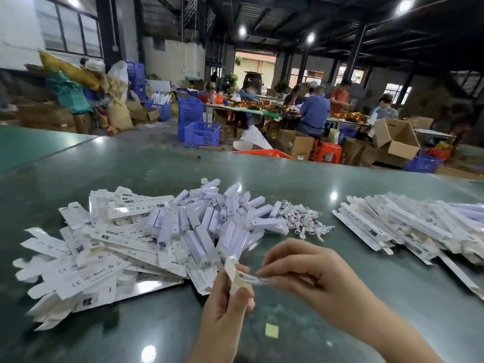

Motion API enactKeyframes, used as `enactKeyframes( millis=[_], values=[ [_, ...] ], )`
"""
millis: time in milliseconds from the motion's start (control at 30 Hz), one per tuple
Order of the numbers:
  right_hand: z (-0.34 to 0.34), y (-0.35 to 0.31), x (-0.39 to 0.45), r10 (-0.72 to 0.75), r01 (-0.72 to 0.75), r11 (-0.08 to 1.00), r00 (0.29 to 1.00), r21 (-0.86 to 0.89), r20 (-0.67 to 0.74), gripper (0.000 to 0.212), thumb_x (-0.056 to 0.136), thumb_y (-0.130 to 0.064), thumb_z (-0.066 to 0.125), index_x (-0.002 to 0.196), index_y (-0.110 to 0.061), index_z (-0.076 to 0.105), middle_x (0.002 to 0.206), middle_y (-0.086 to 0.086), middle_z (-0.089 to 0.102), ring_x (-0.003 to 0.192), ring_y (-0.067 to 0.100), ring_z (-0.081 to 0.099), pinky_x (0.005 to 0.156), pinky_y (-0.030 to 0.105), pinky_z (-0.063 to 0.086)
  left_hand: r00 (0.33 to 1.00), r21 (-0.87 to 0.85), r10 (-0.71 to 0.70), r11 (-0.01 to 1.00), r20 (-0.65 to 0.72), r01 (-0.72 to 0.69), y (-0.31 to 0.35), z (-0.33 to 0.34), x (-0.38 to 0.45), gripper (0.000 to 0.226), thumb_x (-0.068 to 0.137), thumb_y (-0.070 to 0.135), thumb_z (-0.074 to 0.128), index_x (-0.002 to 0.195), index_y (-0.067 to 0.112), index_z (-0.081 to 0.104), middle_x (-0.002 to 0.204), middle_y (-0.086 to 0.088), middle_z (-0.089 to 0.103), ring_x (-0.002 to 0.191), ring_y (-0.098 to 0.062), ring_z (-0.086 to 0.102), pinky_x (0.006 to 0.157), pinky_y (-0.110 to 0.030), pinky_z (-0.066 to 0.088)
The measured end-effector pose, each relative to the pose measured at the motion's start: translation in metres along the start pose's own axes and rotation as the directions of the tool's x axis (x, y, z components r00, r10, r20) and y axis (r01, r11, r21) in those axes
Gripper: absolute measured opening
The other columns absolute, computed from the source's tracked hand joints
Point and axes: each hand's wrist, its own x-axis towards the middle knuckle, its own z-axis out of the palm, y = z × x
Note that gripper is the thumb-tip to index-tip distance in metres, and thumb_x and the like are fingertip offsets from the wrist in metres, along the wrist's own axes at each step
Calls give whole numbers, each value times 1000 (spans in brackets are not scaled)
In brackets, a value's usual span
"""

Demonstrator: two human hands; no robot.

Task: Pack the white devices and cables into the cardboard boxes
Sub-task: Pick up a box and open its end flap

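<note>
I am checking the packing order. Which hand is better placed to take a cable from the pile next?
The right hand: the cable pile lies just beyond it, while the left hand holds the box.

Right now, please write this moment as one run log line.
left hand: holds small box | right hand: pinches clear piece at box opening | device pile: waiting

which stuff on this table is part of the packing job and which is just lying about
Part of the job:
- small box held in the left hand
- right hand pinching something at the box's open end
- pile of white devices
- coiled cables
- flat unfolded boxes
- long boxes stacked at right

Just lying about:
- yellow paper scrap
- blue crates on the floor behind
</note>
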Motion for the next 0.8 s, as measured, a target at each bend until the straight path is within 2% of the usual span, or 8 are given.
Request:
enactKeyframes(
  millis=[200, 300, 467, 533, 600, 667, 767, 800],
  values=[
    [18, -6, 4, -139, 126, 954, 990, -272, -30, 12, 79, -13, 68, 87, -8, 74, 83, -7, 59, 69, 7, 58, 66, 6, 43, 999, -103, 47, 994, -22, -49, 3, 6, -4, 97, 45, 65, 82, 111, 1, 53, 66, -11, 51, 58, -17, 46, 59, -22, 44],
    [26, -5, 4, -125, 123, 945, 992, -304, 12, 7, 79, -13, 69, 84, -10, 74, 82, -1, 65, 68, 9, 60, 66, 15, 48, 998, -191, 46, 980, -37, -52, 6, 7, -4, 108, 37, 65, 85, 112, -4, 49, 75, -21, 49, 60, -21, 45, 58, -23, 46],
    [30, -5, 6, -212, 172, 932, 973, -319, -94, 9, 77, -15, 71, 84, -11, 75, 84, -3, 69, 70, 8, 65, 66, 20, 52, 997, -178, 66, 981, -33, -71, 12, 8, -7, 96, 40, 62, 85, 101, -4, 52, 60, -13, 48, 55, -15, 47, 56, -18, 44],
    [31, -4, 7, -138, 116, 957, 988, -267, -66, 17, 78, -20, 72, 94, -15, 74, 85, -6, 68, 69, 4, 63, 66, 19, 51, 999, -201, 34, 979, -17, -37, 13, 8, -7, 61, 60, 39, 85, 100, 3, 55, 59, -10, 53, 56, -16, 49, 55, -17, 45],
    [28, -3, 9, 60, -59, 995, 998, -80, 15, 24, 77, -26, 76, 100, -23, 70, 83, -9, 68, 72, 5, 64, 70, 22, 53, 1000, -190, -3, 982, -11, 0, 14, 7, -8, 28, 85, 24, 61, 104, 4, 56, 61, -11, 58, 59, -19, 54, 56, -18, 48],
    [23, -1, 14, 219, -225, 971, 973, 83, 79, 22, 74, -22, 79, 91, -30, 67, 80, -5, 71, 73, 12, 67, 71, 31, 56, 1000, -129, -2, 992, 27, 5, 12, 3, -11, 36, 88, 26, 56, 107, -4, 54, 57, -11, 52, 58, -18, 53, 59, -17, 49],
    [20, 1, 23, 271, -282, 953, 957, 111, 108, 16, 73, -17, 79, 75, -30, 69, 79, 3, 72, 86, 17, 70, 77, 36, 56, 1000, -101, 8, 995, -3, -9, 15, 5, -10, 66, 69, 44, 75, 111, -3, 55, 58, -8, 49, 54, -11, 49, 61, -17, 48],
    [20, 1, 26, 270, -283, 952, 956, 116, 116, 13, 73, -16, 79, 73, -27, 72, 79, 4, 71, 87, 17, 70, 75, 34, 55, 1000, -110, 10, 994, 0, -10, 15, 5, -9, 64, 72, 46, 73, 111, -1, 55, 59, -8, 49, 53, -10, 48, 61, -18, 47]
  ],
)
